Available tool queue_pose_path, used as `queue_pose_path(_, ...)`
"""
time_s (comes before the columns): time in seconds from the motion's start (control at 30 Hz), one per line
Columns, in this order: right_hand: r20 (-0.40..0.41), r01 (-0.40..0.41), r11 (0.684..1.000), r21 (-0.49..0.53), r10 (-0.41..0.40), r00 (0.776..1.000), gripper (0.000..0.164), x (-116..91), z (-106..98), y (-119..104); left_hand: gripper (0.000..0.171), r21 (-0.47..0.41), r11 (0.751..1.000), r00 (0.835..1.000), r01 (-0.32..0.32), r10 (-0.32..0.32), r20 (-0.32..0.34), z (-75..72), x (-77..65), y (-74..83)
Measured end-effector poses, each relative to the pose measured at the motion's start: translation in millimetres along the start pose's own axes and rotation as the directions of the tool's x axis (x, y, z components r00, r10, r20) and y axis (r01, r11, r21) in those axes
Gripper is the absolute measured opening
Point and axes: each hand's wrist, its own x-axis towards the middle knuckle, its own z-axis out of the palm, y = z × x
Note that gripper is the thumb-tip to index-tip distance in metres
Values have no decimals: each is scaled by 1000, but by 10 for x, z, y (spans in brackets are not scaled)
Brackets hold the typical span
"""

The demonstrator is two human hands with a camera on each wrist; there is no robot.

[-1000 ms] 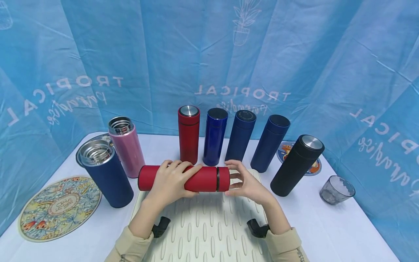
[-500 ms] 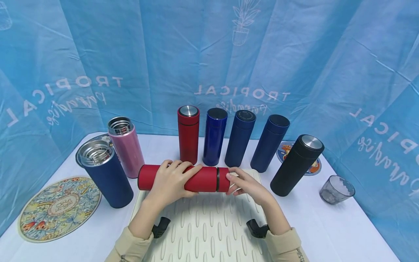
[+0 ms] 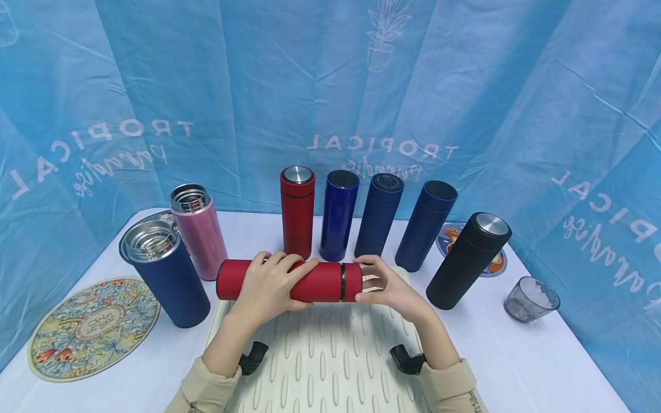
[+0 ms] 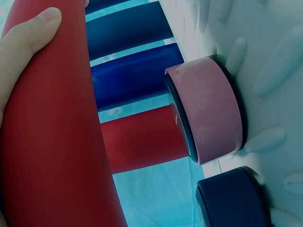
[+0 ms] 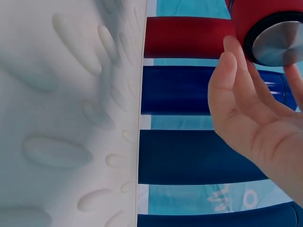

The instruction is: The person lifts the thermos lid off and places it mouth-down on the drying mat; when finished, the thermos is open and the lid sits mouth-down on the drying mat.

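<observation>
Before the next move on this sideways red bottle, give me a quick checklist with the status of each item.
1. Left grip holding the red bottle: ok, fingers wrapped over its body.
2. Right grip secure on the bottle cap: cannot tell; fingers are spread around its end, but their hold is unclear.
3. Bottle cap in place: ok, it sits at the bottle's end; tightness is not visible.
4. Other bottles all closed: not ok; the pink bottle and wide navy bottle stand uncapped.
5. Drinking glass apart from both hands: ok, off to the right.
</observation>
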Motion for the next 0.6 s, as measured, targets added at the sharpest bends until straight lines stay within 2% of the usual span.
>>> queue_pose_path(0.13, -19, 47, 998, -46, -48, 999, 66, 2, 15, -6, 81, -1, 1000, 1000, 3, -3, -11, -3, -1, -2)
queue_pose_path(0.27, -24, 47, 997, -55, -48, 999, 73, 7, 20, -11, 81, 0, 1000, 1000, 8, -8, -11, -13, 3, -2)
queue_pose_path(0.33, -17, 23, 999, -48, -24, 1000, 74, 8, 20, -17, 81, 1, 1000, 1000, 10, -10, -12, -15, 4, -5)
queue_pose_path(0.5, -44, -101, 993, -57, 99, 994, 57, 7, 22, -39, 80, 4, 1000, 1000, 6, -6, -13, -22, 9, -8)
queue_pose_path(0.6, -57, -157, 985, -68, 154, 986, 57, 12, 22, -41, 80, 0, 1000, 1000, 2, -2, -12, -27, 9, -7)
